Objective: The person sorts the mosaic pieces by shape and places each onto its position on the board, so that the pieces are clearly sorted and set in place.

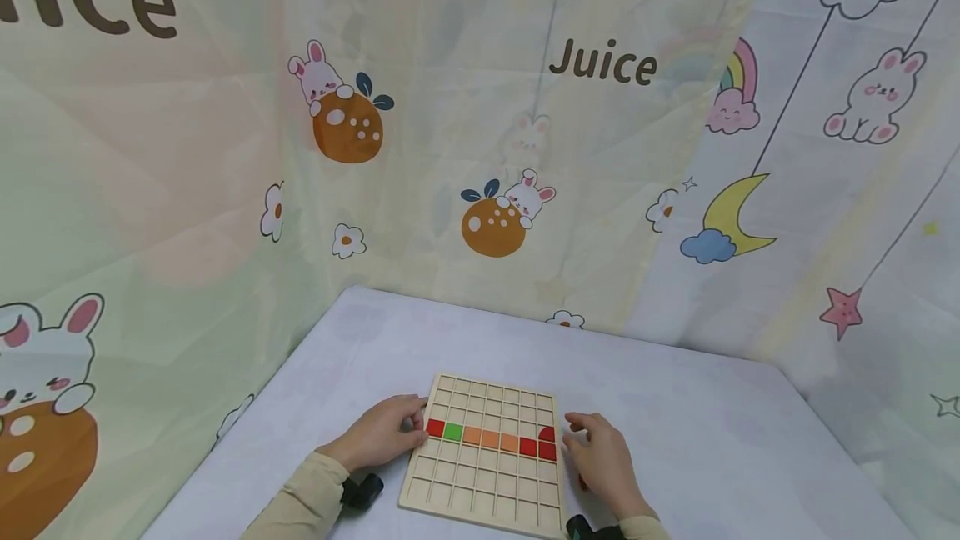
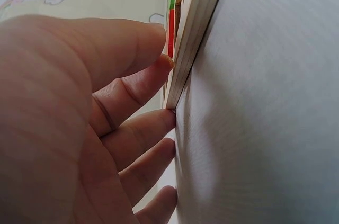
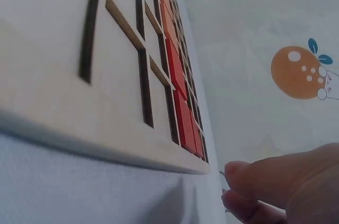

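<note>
A wooden grid board [image 1: 480,473] lies flat on the table. One row of it carries coloured square tiles: a red tile [image 1: 436,428] at the left end, a green tile [image 1: 453,432], orange tiles [image 1: 490,439], then red tiles [image 1: 537,447] at the right. Just above the right end sits a red piece with a rounded edge [image 1: 547,433]. My left hand [image 1: 384,432] rests at the board's left edge, fingertips against it beside the red tile. Off the right edge hovers my right hand [image 1: 603,457], fingers loosely bent, nothing visible between the fingertips in the right wrist view.
A small dark red thing [image 1: 582,482] shows under the right hand; whether it is held or lying there is unclear. White cloth covers the table [image 1: 712,440]. Printed curtains [image 1: 450,107] stand behind and at the sides. Black wrist bands [image 1: 363,492] sit on both wrists.
</note>
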`<state>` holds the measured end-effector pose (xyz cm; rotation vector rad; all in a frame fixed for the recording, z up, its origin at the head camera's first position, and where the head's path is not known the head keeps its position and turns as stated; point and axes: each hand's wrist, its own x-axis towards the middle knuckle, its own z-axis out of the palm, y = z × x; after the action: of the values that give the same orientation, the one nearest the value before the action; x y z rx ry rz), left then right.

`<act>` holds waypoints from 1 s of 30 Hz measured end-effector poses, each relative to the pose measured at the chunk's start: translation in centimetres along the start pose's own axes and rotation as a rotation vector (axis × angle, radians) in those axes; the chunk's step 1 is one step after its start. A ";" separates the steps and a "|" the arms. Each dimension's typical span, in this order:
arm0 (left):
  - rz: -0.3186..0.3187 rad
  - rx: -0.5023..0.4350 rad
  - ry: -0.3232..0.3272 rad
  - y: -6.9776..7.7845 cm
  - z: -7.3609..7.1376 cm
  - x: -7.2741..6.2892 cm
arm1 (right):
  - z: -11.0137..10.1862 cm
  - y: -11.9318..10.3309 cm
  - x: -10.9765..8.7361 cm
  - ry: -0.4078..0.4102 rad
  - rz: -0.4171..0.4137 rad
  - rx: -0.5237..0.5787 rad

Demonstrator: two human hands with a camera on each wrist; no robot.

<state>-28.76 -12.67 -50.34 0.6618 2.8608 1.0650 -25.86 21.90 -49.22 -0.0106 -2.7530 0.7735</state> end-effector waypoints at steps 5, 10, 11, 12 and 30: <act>0.005 0.005 0.000 -0.1 0.1 0.0 | -0.4 0.5 0.0 -0.007 0.071 -0.001; 0.005 0.008 0.004 -0.2 0.1 0.0 | -1.0 1.1 0.0 0.000 0.119 0.001; 0.005 0.008 0.004 -0.2 0.1 0.0 | -1.1 1.3 0.0 0.002 0.129 0.001; 0.003 0.009 0.004 -0.2 0.1 0.0 | -1.3 1.4 0.0 0.004 0.143 0.000; 0.005 0.018 0.001 -0.6 0.3 0.2 | -3.5 3.8 0.0 -0.065 0.261 -0.035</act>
<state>-29.11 -12.82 -50.91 0.6705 2.8752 1.0414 -25.17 26.89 -48.28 -0.3640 -2.8622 0.8017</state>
